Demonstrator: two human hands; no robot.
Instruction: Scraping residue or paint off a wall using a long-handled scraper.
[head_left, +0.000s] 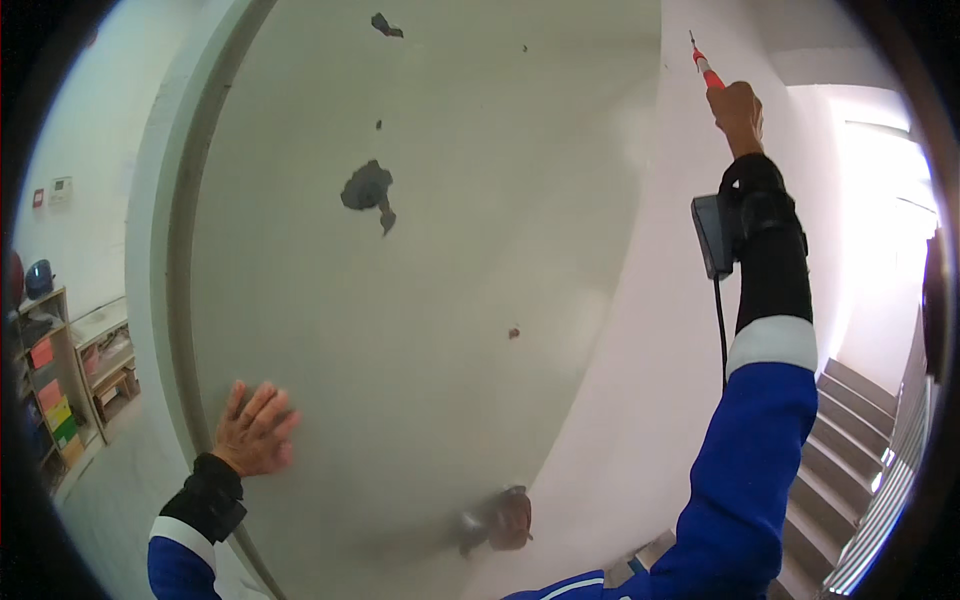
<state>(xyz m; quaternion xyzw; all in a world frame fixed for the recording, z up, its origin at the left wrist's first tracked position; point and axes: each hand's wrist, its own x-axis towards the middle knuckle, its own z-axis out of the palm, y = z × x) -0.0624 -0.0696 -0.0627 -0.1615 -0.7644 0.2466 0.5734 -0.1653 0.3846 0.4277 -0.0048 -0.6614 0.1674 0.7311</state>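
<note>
My right hand (736, 112) is raised at the upper right, closed around the red and white handle of a screwdriver (700, 61). The thin metal shaft points up in front of the white wall (622, 360). At the lower left, my left hand (255, 431) has its fingers spread and holds nothing. It is slightly blurred, beside the edge of a pale grey-green panel (442, 300) that looks like a door; whether it touches cannot be told. Dark chipped patches (367, 186) mark the panel. A shiny round knob (511, 517) sticks out low on it.
A long upright frame (180, 225) borders the panel on the left. Beyond it stand shelves (52, 382) with coloured items and a helmet (39, 279). Stairs (832, 465) with a metal railing (892, 495) run along the right. A cable (720, 330) hangs from the device on my right forearm.
</note>
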